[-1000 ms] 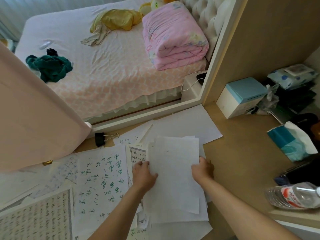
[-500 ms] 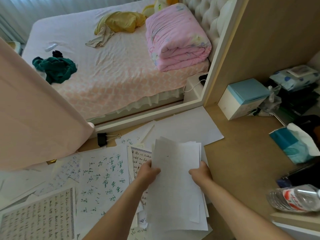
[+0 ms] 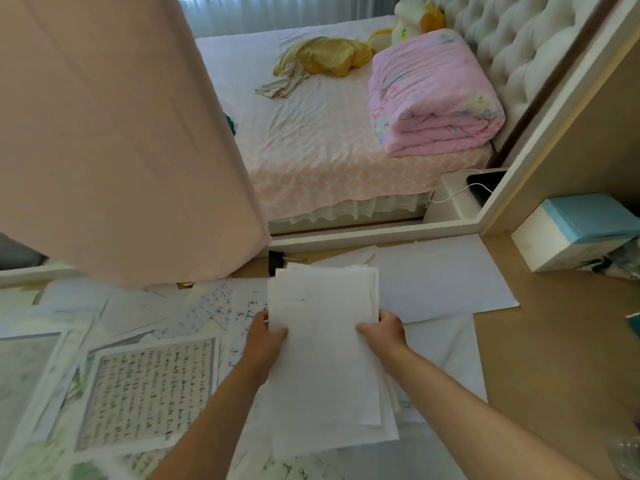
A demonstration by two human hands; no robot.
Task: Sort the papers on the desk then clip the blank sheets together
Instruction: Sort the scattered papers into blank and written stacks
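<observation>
Looking down on a pale wooden desk [image 3: 554, 341] standing against a bed [image 3: 329, 150], with a folded pink quilt [image 3: 433, 95] lying well beyond the stack. Holding a stack of blank sheets [image 3: 325, 358] over the papers on the desk, near the middle of the view. Gripping the stack's left edge with the left hand [image 3: 265, 339], thumb lying on the top sheet and fingers curling under, out of sight. Gripping the stack's right edge with the right hand [image 3: 386, 332] in the same manner, thumb on top. Showing uneven edges at the stack's far and near ends, the sheets not lying square. Resting on the desk just beyond the stack's far left corner, partly hidden by it: a black binder clip [image 3: 276, 263]. Lying left of the stack and overlapping one another: written sheets, among them a bordered page of script [image 3: 145, 393]. Lying flat beyond and right of the stack: a large blank sheet [image 3: 443, 278]. Hanging well left of the stack: a pink curtain [image 3: 114, 133]. Standing well right of the stack: a white box with a teal lid [image 3: 581, 230].
</observation>
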